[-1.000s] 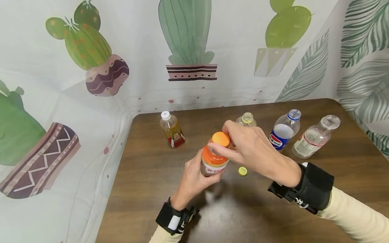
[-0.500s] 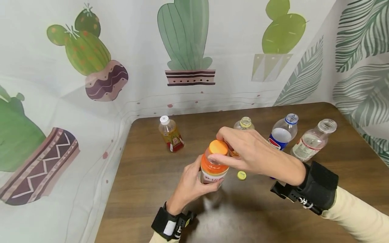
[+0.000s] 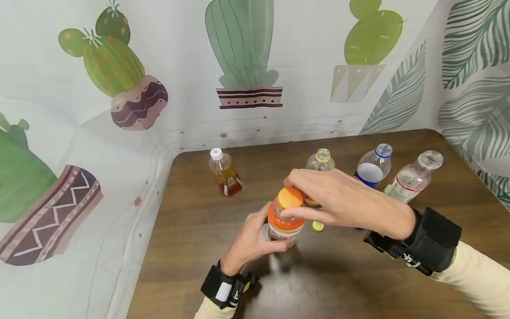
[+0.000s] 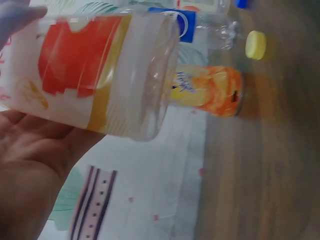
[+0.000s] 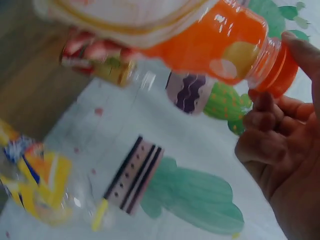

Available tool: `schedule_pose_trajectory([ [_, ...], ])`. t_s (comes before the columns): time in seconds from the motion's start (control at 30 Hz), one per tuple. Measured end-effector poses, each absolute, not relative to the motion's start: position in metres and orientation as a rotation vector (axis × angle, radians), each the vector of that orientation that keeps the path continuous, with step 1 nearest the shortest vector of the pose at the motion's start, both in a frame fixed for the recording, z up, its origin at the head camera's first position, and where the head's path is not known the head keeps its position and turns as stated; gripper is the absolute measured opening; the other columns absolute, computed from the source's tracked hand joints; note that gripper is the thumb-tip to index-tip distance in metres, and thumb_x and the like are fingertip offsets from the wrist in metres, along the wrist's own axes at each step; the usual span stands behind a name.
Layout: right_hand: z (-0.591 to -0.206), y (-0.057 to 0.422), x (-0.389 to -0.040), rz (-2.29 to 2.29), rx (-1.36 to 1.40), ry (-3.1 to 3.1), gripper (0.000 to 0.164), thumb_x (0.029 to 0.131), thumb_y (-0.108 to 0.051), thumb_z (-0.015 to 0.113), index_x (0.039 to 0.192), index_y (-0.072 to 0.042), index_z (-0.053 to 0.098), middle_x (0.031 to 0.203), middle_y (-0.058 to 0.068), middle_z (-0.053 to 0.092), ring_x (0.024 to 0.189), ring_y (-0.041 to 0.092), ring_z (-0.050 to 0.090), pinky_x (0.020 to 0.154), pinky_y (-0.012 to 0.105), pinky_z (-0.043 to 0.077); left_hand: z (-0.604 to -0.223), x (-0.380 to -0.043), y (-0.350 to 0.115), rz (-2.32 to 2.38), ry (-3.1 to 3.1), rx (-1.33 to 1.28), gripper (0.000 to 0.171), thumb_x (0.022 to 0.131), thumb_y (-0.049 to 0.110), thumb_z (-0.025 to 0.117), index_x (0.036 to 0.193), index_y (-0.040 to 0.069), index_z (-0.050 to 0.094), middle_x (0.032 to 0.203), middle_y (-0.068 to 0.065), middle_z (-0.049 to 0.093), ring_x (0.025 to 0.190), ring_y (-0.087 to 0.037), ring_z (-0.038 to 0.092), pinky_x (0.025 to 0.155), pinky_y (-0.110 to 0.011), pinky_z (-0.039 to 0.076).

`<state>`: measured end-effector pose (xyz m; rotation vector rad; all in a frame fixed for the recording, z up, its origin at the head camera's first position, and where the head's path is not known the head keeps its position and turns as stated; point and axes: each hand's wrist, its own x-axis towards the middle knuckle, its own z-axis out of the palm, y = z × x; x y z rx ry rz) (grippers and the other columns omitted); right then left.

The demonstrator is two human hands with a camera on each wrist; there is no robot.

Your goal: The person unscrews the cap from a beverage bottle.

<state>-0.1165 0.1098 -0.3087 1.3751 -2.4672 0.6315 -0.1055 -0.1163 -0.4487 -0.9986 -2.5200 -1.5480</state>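
Note:
A clear bottle (image 3: 285, 225) with an orange and white label and an orange cap (image 3: 289, 198) is held over the table, tilted. My left hand (image 3: 253, 239) grips its lower body from the side, thumb in front. On the cap, the thumb and curled fingers of my right hand (image 3: 338, 195) pinch the rim, as the right wrist view shows on the orange cap (image 5: 282, 72). The cap sits on the bottle's neck. In the left wrist view the base of the bottle (image 4: 150, 75) hangs free of the tabletop.
Behind my right hand stand an uncapped yellow-ringed bottle (image 3: 320, 163), a blue-labelled bottle (image 3: 374, 166) and a clear bottle (image 3: 414, 177). A white-capped tea bottle (image 3: 226, 173) stands back left. A yellow cap (image 3: 318, 226) and a partly hidden blue cap (image 4: 242, 3) lie on the table (image 3: 191, 248).
My right wrist has swung rightward and turned while the fingers stay at the cap. The bottle has shifted slightly right in view. The yellow cap is now partly covered by my right hand.

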Motion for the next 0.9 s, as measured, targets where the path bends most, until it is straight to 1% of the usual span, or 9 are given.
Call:
schedule_pose_trajectory([
  [0.1, -0.306, 0.111, -0.118, 0.562, 1.215, -2.507, 0.047, 0.093, -0.053, 0.062, 0.119, -0.014, 0.058, 0.090, -0.011, 0.057, 0.070, 0.002, 0.049, 0.058, 0.019, 0.044, -0.456, -0.109, -0.112, -1.577, -2.515, -0.928, 0.063, 0.074, 0.025, 0.085, 0.128, 0.022, 0.054, 0.111, 0.005, 0.069, 0.099, -0.008, 0.067, 0.086, -0.032, 0.057],
  [0.17, -0.301, 0.109, -0.118, 0.541, 1.074, -2.534, 0.054, 0.093, -0.053, 0.062, 0.124, -0.009, 0.058, 0.090, -0.007, 0.060, 0.069, 0.005, 0.052, 0.059, 0.024, 0.048, -0.459, -0.110, -0.110, -1.585, -2.509, -0.887, 0.062, 0.074, 0.024, 0.086, 0.127, 0.020, 0.054, 0.111, 0.004, 0.069, 0.100, -0.009, 0.067, 0.087, -0.033, 0.057],
  [0.23, -0.293, 0.103, -0.114, 0.553, 0.927, -2.580, 0.048, 0.096, -0.050, 0.060, 0.119, -0.008, 0.061, 0.084, -0.005, 0.060, 0.065, 0.006, 0.051, 0.058, 0.026, 0.047, -0.460, -0.111, -0.109, -1.566, -2.509, -0.855, 0.062, 0.074, 0.024, 0.086, 0.127, 0.018, 0.054, 0.112, 0.003, 0.069, 0.100, -0.010, 0.067, 0.086, -0.033, 0.057],
  [0.3, -0.285, 0.097, -0.109, 0.572, 0.814, -2.615, 0.036, 0.097, -0.046, 0.059, 0.101, -0.010, 0.064, 0.073, -0.006, 0.055, 0.059, 0.007, 0.049, 0.056, 0.027, 0.046, -0.460, -0.111, -0.109, -1.561, -2.511, -0.830, 0.063, 0.074, 0.024, 0.086, 0.127, 0.017, 0.053, 0.113, 0.002, 0.068, 0.100, -0.011, 0.066, 0.086, -0.034, 0.057],
  [0.37, -0.281, 0.092, -0.105, 0.528, 0.733, -2.657, 0.040, 0.097, -0.049, 0.058, 0.082, -0.012, 0.059, 0.063, -0.004, 0.050, 0.052, 0.010, 0.046, 0.051, 0.028, 0.042, -0.460, -0.112, -0.108, -1.564, -2.516, -0.816, 0.064, 0.074, 0.024, 0.086, 0.128, 0.017, 0.052, 0.113, 0.002, 0.068, 0.101, -0.011, 0.066, 0.087, -0.034, 0.057],
  [0.43, -0.281, 0.087, -0.103, 0.454, 0.686, -2.716, 0.048, 0.096, -0.054, 0.057, 0.073, -0.012, 0.052, 0.057, -0.002, 0.045, 0.048, 0.013, 0.044, 0.047, 0.028, 0.040, -0.460, -0.113, -0.108, -1.575, -2.517, -0.811, 0.065, 0.075, 0.023, 0.086, 0.130, 0.019, 0.051, 0.115, 0.002, 0.068, 0.102, -0.011, 0.066, 0.087, -0.034, 0.057],
  [0.53, -0.286, 0.081, -0.102, 0.314, 0.644, -2.779, 0.056, 0.091, -0.062, 0.057, 0.074, -0.009, 0.048, 0.057, 0.000, 0.043, 0.048, 0.019, 0.047, 0.043, 0.031, 0.040, -0.459, -0.115, -0.106, -1.564, -2.525, -0.808, 0.071, 0.076, 0.024, 0.086, 0.136, 0.022, 0.048, 0.116, 0.003, 0.068, 0.102, -0.010, 0.066, 0.087, -0.033, 0.057],
  [0.63, -0.295, 0.077, -0.104, 0.269, 0.625, -2.785, 0.058, 0.089, -0.064, 0.060, 0.079, -0.008, 0.050, 0.059, 0.000, 0.045, 0.050, 0.021, 0.051, 0.042, 0.034, 0.042, -0.458, -0.116, -0.106, -1.519, -2.534, -0.818, 0.075, 0.076, 0.027, 0.086, 0.139, 0.024, 0.045, 0.116, 0.004, 0.068, 0.102, -0.009, 0.066, 0.086, -0.032, 0.057],
  [0.9, -0.312, 0.073, -0.108, 0.389, 0.674, -2.703, 0.041, 0.095, -0.042, 0.062, 0.082, -0.006, 0.048, 0.062, 0.000, 0.046, 0.048, 0.017, 0.048, 0.044, 0.033, 0.042, -0.458, -0.115, -0.108, -1.490, -2.567, -0.811, 0.064, 0.075, 0.028, 0.085, 0.128, 0.018, 0.050, 0.112, 0.004, 0.068, 0.099, -0.008, 0.066, 0.085, -0.029, 0.056],
])
